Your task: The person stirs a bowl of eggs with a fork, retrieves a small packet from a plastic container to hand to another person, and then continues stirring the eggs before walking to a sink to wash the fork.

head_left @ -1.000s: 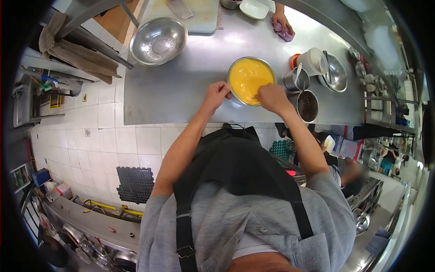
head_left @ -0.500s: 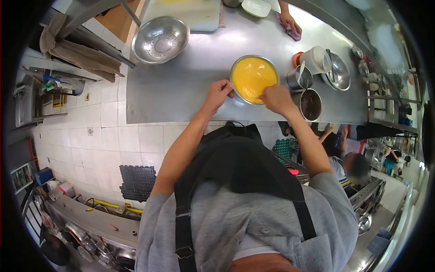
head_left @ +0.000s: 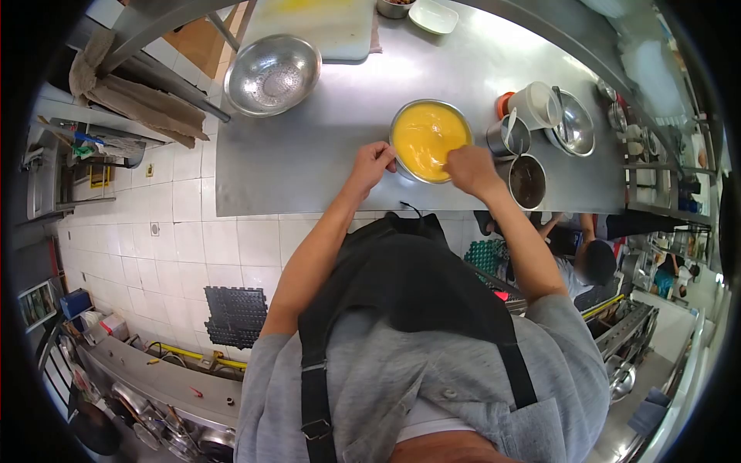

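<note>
A round metal bowl (head_left: 395,116) full of smooth yellow liquid (head_left: 429,139) stands near the front edge of the steel table. At its left side, my left hand (head_left: 373,163) pinches the rim between thumb and fingers. My right hand (head_left: 472,171) is a closed fist over the bowl's right side, low against the liquid. Whatever it grips is hidden beneath the fist; streaks and ripples mark the surface beside it. Just right of this hand sits a pot with dark brown contents (head_left: 527,184), and behind that a metal pot (head_left: 506,137) with a light-handled utensil.
On the left of the steel table (head_left: 324,154) lies a perforated metal bowl (head_left: 274,76), beside a cutting board (head_left: 324,31). A white dish (head_left: 434,17) is at the back. A white plastic tub (head_left: 536,106) and a steel bowl (head_left: 573,123) stand right. Another person (head_left: 587,266) is behind, lower right.
Another person's hand with a purple cloth has left the back of the table. My right hand stays at the bowl's right side while the ripples have shifted. The person at lower right has moved.
</note>
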The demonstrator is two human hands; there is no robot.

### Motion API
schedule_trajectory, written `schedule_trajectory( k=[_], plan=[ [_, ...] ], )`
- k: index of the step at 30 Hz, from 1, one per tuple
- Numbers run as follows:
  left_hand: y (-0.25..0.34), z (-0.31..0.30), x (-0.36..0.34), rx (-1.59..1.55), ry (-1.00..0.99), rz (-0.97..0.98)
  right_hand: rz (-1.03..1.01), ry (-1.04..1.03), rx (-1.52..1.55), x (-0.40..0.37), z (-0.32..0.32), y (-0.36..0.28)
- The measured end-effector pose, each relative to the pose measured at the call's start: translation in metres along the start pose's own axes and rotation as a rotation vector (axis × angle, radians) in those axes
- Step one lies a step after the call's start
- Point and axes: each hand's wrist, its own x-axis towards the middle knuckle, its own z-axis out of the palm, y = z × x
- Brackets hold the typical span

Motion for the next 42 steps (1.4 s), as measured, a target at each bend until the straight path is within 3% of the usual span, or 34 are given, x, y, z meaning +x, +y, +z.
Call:
schedule_trajectory(
  k=[1,6,10,13,16,18,21,24,27,30,32,35,38,40,42],
  plan=[
    [-0.001,0.0,0.0,-0.002,-0.004,-0.002,-0.08,-0.004,0.025,0.003,-0.003,-0.013],
    [0.006,0.0,-0.001,0.01,-0.01,-0.006,0.218,0.208,0.109,0.066,0.022,0.016],
    [0.0,-0.001,0.002,0.037,-0.008,0.014,0.295,0.202,0.008,0.019,0.019,0.045],
    [0.003,-0.001,-0.001,0.015,0.006,-0.006,0.105,0.032,-0.007,-0.014,0.013,0.018],
    [-0.002,-0.001,0.002,0.008,-0.009,-0.009,-0.033,0.071,0.076,0.005,0.004,-0.02],
    [-0.007,-0.003,0.003,0.005,-0.038,-0.006,0.051,0.146,0.075,0.046,0.016,-0.021],
    [-0.013,-0.006,0.006,0.03,-0.055,0.006,0.286,0.337,0.157,0.068,0.028,0.033],
    [-0.005,-0.002,0.001,0.007,-0.033,-0.013,0.382,0.209,0.071,0.021,0.023,0.047],
    [-0.007,-0.001,0.0,-0.002,-0.025,0.017,0.176,0.12,0.046,-0.019,0.023,0.025],
    [-0.003,-0.002,0.001,-0.011,-0.042,0.001,0.023,0.105,0.141,-0.008,0.014,-0.016],
    [-0.004,-0.003,0.001,-0.013,-0.042,-0.015,0.025,0.145,0.077,0.028,0.013,-0.023],
    [-0.005,-0.002,0.0,-0.015,-0.038,-0.045,0.188,0.266,0.069,0.067,0.019,0.009],
    [-0.004,-0.002,0.0,-0.009,-0.046,-0.032,0.281,0.226,-0.012,0.045,0.021,0.041],
    [-0.005,-0.003,-0.001,-0.011,-0.04,-0.009,0.297,0.085,-0.015,0.015,0.015,0.039],
    [-0.006,-0.002,-0.002,-0.014,-0.033,0.01,0.169,0.064,0.001,-0.01,0.016,0.017]
  ],
)
